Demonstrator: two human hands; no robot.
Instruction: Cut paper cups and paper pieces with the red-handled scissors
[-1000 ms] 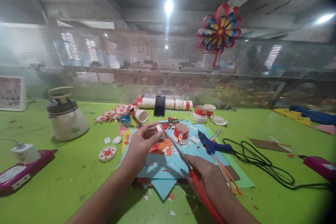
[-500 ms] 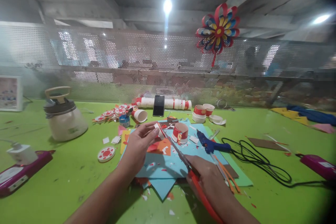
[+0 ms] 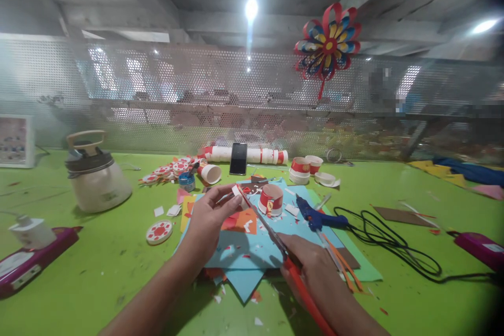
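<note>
Between the thumb and fingers of my left hand [image 3: 214, 212] is a small white and red paper piece [image 3: 238, 192]. My right hand [image 3: 311, 260] is wrapped round the red handles of a pair of scissors [image 3: 277, 242], whose blades point up and left to the paper piece. Whether the blades are fully closed is hard to tell. A cut red and white paper cup [image 3: 270, 200] stands just right of the blades, on light blue paper sheets [image 3: 244, 283]. Orange paper [image 3: 250, 215] and small scraps lie beneath the hands.
A blue glue gun [image 3: 315, 217] with a black cable lies to the right. A phone [image 3: 238, 158] leans on a paper-cup tube [image 3: 271, 156] behind. At left are a kettle [image 3: 100, 184], a round patterned disc [image 3: 159, 231] and a purple power strip [image 3: 59, 241]. More cups [image 3: 300, 168] stand at the back.
The paper piece has tilted slightly in my left hand. The scissors and my right hand have shifted very little; my grip on both things is unchanged.
</note>
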